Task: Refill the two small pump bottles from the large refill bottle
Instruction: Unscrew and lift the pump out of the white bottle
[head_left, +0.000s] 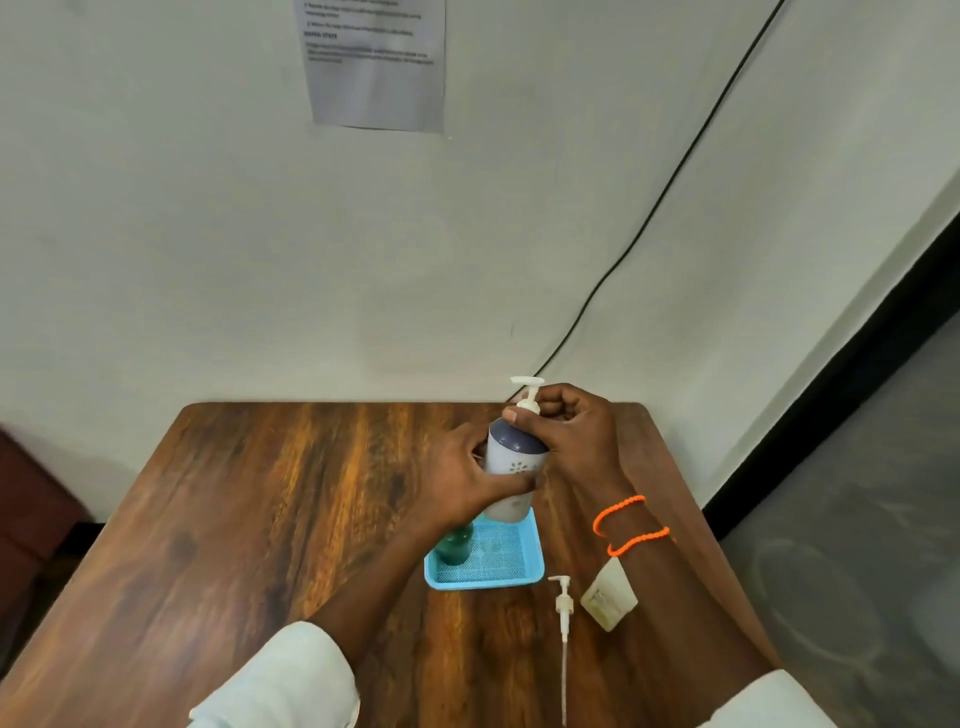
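Pump bottle: the white plastic pump bottle with a dark blue shoulder is held upright over the far edge of the shallow light-blue mesh tray, near the table's 1 o'clock corner.
Left hand: your left hand wraps the body from 9 o'clock, fingers clamped on it.
Right hand: your right hand closes around the white pump collar from 3 o'clock, fingertips pinched on it.
Axis: the bottle's long axis runs vertical, so I judge the coming twist turns about that line.
Other bottle: a small green bottle stands in the tray at 7 o'clock of the held one, a loose white pump with dip tube lying beside the tray.
Room: the wooden table is open at 9 o'clock; the wall sits close at 12.
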